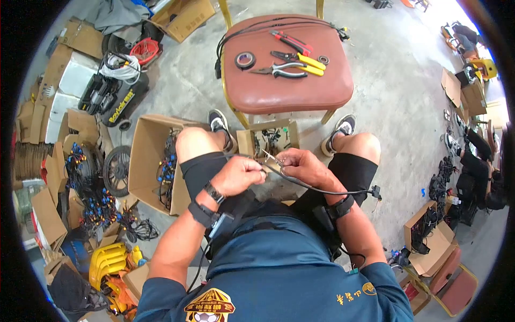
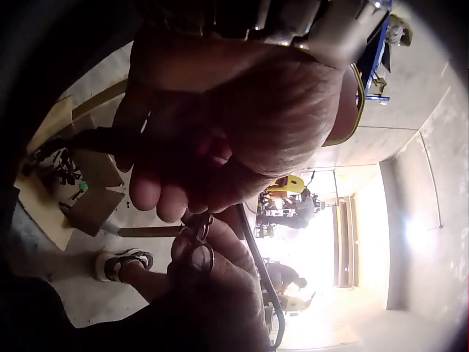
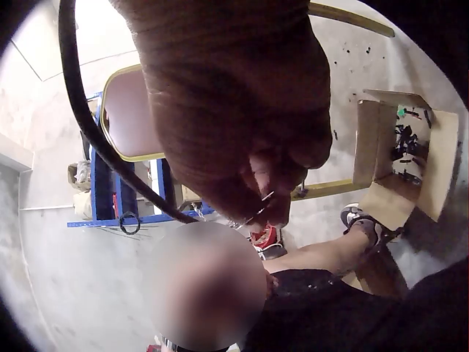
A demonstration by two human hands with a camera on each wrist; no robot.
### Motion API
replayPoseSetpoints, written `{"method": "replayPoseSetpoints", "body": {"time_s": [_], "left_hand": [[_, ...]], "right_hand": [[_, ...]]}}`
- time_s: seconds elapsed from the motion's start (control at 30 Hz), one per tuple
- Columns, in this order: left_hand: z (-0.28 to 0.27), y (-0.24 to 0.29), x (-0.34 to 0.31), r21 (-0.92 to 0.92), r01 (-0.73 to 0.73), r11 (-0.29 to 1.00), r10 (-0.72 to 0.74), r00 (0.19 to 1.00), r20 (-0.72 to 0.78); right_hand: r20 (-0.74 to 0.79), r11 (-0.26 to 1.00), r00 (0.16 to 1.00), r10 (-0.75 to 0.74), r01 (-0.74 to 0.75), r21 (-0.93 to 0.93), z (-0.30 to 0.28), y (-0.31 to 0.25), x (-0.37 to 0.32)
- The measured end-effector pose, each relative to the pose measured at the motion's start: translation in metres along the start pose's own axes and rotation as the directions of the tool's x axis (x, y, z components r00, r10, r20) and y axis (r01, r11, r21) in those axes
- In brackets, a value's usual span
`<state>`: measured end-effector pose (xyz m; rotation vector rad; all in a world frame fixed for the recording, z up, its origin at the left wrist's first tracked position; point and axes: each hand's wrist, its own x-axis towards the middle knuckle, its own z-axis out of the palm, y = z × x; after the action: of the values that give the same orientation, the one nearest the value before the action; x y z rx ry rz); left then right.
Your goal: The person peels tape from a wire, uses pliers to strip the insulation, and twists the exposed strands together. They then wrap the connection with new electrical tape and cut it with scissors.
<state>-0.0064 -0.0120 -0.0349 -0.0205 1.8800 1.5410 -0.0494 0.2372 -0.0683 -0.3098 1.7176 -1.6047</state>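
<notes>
My left hand [image 1: 238,176] pinches a black cable [image 1: 316,189] in front of my lap. From there the cable runs under my right hand and over the right thigh to a black connector [image 1: 376,192]. My right hand [image 1: 304,166] holds small metal scissors [image 1: 272,158], their thin blades pointing toward the left fingertips. Metal finger loops show at the right fingers in the left wrist view. In the right wrist view the cable [image 3: 95,139] arcs past the right hand [image 3: 242,110]. The curled fingers hide part of the cable's held section.
Ahead stands a chair [image 1: 289,96] with pliers [image 1: 287,70], wire strippers [image 1: 300,60], red-handled cutters [image 1: 291,43], black tape [image 1: 245,60] and cables on it. Between my feet is a small carton [image 1: 245,142] of black parts. A larger carton [image 1: 144,161] of wiring stands left.
</notes>
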Motion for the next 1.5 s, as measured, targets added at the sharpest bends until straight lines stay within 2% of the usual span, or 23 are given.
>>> {"method": "replayPoseSetpoints", "body": {"time_s": [0.1, 0.23, 0.33, 0.37, 0.4, 0.47, 0.57, 0.67, 0.7, 0.73, 0.77, 0.8, 0.83, 0.93, 0.97, 1.07, 1.1, 1.2, 1.27, 1.33, 1.4, 1.47, 1.5], "left_hand": [[0.004, 0.018, -0.013, -0.067, -0.025, 0.997, 0.028, 0.999, 0.043], [0.007, 0.04, -0.028, -0.126, -0.042, 0.991, 0.052, 0.996, 0.077], [0.013, 0.064, -0.044, -0.144, -0.104, 0.984, 0.116, 0.99, 0.078], [0.015, 0.075, -0.051, -0.156, -0.125, 0.98, 0.136, 0.989, 0.061], [0.015, 0.086, -0.056, -0.166, -0.147, 0.975, 0.156, 0.987, 0.043], [0.013, 0.107, -0.066, -0.193, -0.302, 0.933, 0.305, 0.952, -0.018], [0.007, 0.151, -0.078, -0.198, -0.527, 0.826, 0.504, 0.849, -0.159], [-0.002, 0.194, -0.084, -0.076, -0.725, 0.684, 0.673, 0.668, -0.317], [-0.005, 0.207, -0.084, -0.061, -0.768, 0.637, 0.707, 0.614, -0.35], [-0.007, 0.219, -0.084, -0.043, -0.808, 0.588, 0.737, 0.557, -0.383], [-0.011, 0.231, -0.083, -0.02, -0.844, 0.535, 0.764, 0.494, -0.416], [-0.023, 0.239, -0.084, 0.101, -0.84, 0.533, 0.814, 0.476, -0.333], [-0.027, 0.251, -0.084, 0.155, -0.851, 0.502, 0.838, 0.434, -0.332], [-0.039, 0.275, -0.073, 0.258, -0.865, 0.431, 0.88, 0.339, -0.332], [-0.043, 0.281, -0.068, 0.281, -0.868, 0.409, 0.89, 0.312, -0.332], [-0.055, 0.289, -0.048, 0.298, -0.82, 0.489, 0.836, 0.344, -0.428], [-0.061, 0.283, -0.036, 0.286, -0.836, 0.469, 0.84, 0.322, -0.438], [-0.065, 0.284, -0.015, 0.292, -0.734, 0.613, 0.775, 0.488, -0.401], [-0.074, 0.282, 0.012, 0.224, -0.684, 0.695, 0.704, 0.582, -0.406], [-0.082, 0.276, 0.039, 0.181, -0.612, 0.77, 0.627, 0.673, -0.391], [-0.093, 0.274, 0.066, 0.081, -0.574, 0.815, 0.56, 0.743, -0.367], [-0.099, 0.271, 0.09, 0.008, -0.511, 0.859, 0.477, 0.796, -0.374], [-0.105, 0.271, 0.103, -0.028, -0.502, 0.864, 0.46, 0.813, -0.357]], "right_hand": [[-0.058, 0.993, 0.998, 0.034, -0.04, -0.108, -0.003, 0.001, 0.0], [-0.068, 0.998, 0.998, -0.012, 0.008, -0.055, 0.002, 0.012, 0.0], [-0.088, 0.959, 0.992, -0.096, 0.068, -0.275, 0.004, 0.025, 0.001], [-0.087, 0.896, 0.974, -0.212, 0.158, -0.414, 0.005, 0.025, -0.002], [-0.093, 0.868, 0.979, -0.18, 0.114, -0.484, 0.008, 0.028, -0.004], [-0.072, 0.817, 0.971, -0.226, 0.149, -0.557, 0.017, 0.012, -0.018], [0.106, 0.733, 0.974, -0.199, 0.22, -0.643, 0.02, 0.033, -0.029], [0.209, 0.716, 0.963, -0.17, 0.267, -0.645, 0.024, 0.037, -0.05], [0.225, 0.721, 0.967, -0.117, 0.238, -0.651, 0.026, 0.017, -0.062], [0.256, 0.722, 0.956, -0.145, 0.279, -0.633, 0.026, 0.013, -0.07], [0.29, 0.719, 0.941, -0.174, 0.323, -0.615, 0.025, 0.012, -0.076], [0.325, 0.72, 0.924, -0.201, 0.364, -0.59, 0.026, 0.009, -0.083], [0.293, 0.685, 0.954, -0.059, 0.252, -0.683, 0.028, -0.004, -0.091], [0.297, 0.742, 0.953, 0.061, 0.156, -0.652, 0.023, -0.028, -0.113], [0.338, 0.766, 0.941, 0.024, 0.2, -0.611, 0.018, -0.031, -0.118], [0.42, 0.897, 0.907, 0.025, 0.166, -0.41, 0.0, -0.072, -0.13], [0.45, 0.916, 0.883, 0.135, 0.063, -0.397, -0.008, -0.093, -0.13], [0.326, 0.955, 0.945, -0.016, 0.111, -0.275, -0.034, -0.101, -0.119], [0.064, 0.905, 0.984, -0.168, 0.18, -0.386, -0.051, -0.099, -0.096], [-0.17, 0.804, 0.942, -0.291, 0.144, -0.576, -0.068, -0.106, -0.064], [-0.357, 0.825, 0.878, -0.319, 0.072, -0.56, -0.085, -0.108, -0.024], [-0.42, 0.734, 0.771, -0.479, 0.089, -0.673, -0.115, -0.078, 0.019], [-0.432, 0.706, 0.755, -0.493, 0.056, -0.706, -0.124, -0.079, 0.029]]}}
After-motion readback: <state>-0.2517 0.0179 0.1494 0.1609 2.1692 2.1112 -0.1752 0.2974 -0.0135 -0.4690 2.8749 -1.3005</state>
